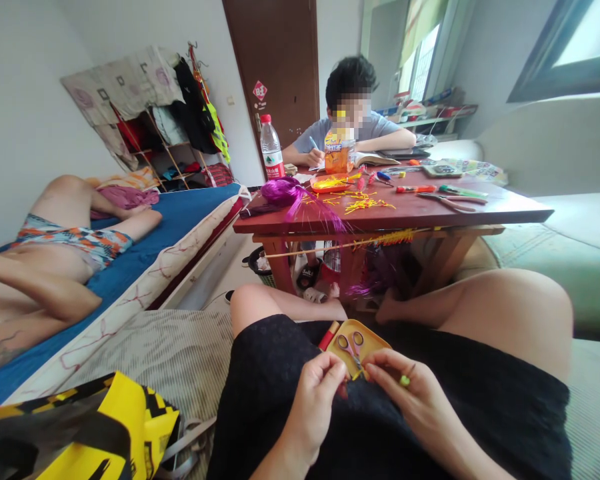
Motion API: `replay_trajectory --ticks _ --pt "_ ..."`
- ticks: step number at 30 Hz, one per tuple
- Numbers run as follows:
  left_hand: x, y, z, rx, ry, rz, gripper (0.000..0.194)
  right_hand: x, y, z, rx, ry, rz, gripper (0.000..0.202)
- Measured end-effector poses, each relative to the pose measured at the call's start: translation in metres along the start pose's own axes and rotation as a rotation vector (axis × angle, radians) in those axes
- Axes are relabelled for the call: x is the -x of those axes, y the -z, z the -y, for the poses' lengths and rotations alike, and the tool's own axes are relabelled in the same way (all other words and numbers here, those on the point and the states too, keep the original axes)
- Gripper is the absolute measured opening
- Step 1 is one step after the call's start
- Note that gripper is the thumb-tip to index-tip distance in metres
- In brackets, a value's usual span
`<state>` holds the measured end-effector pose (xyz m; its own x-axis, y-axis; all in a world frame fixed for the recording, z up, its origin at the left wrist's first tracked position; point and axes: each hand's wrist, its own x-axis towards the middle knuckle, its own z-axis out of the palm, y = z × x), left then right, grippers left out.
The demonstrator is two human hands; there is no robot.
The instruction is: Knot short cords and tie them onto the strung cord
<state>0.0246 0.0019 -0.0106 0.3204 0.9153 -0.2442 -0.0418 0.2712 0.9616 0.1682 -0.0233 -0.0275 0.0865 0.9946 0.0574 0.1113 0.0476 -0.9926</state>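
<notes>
Both hands are over the dark cloth on my lap, close together at the near edge of a yellow tray (380,343). My left hand (316,399) has thumb and forefinger pinched; what lies between them is too small to make out. Just to its right, my right hand (414,392) is closed in a pinch too, with a small green thing (405,381) and a thin stick at its fingers. Small scissors (351,345) with pinkish handles lie in the tray, blades toward my fingertips. A red roll (329,336) rests against the tray's left side.
Ahead stands a red table (280,217) with purple strands (285,191), yellow pieces, a bottle (271,150) and pliers. A person writes behind it. Another person lies on the bed at left. A yellow-black bag (125,427) is at lower left.
</notes>
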Motion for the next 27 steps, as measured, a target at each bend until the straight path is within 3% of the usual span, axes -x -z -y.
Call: replay_trajectory --ticks 4,12,19,24,27 --pt "0.0 -0.005 -0.001 0.136 0.169 0.187 0.033 0.001 -0.001 0.0 0.165 0.15 -0.006 0.02" --pt "-0.004 -0.01 0.001 0.135 0.181 0.069 0.021 0.006 -0.005 0.003 0.325 0.242 -0.001 0.021" --pt "0.001 -0.011 0.001 -0.047 0.067 0.045 0.009 0.001 -0.006 -0.002 0.245 0.234 -0.176 0.02" --pt "0.0 -0.001 0.008 -0.139 0.01 -0.034 0.009 0.005 -0.002 -0.001 0.241 0.089 -0.034 0.021" --pt "-0.002 0.006 0.011 -0.227 -0.076 -0.095 0.011 0.014 -0.001 -0.001 0.334 0.091 0.047 0.026"
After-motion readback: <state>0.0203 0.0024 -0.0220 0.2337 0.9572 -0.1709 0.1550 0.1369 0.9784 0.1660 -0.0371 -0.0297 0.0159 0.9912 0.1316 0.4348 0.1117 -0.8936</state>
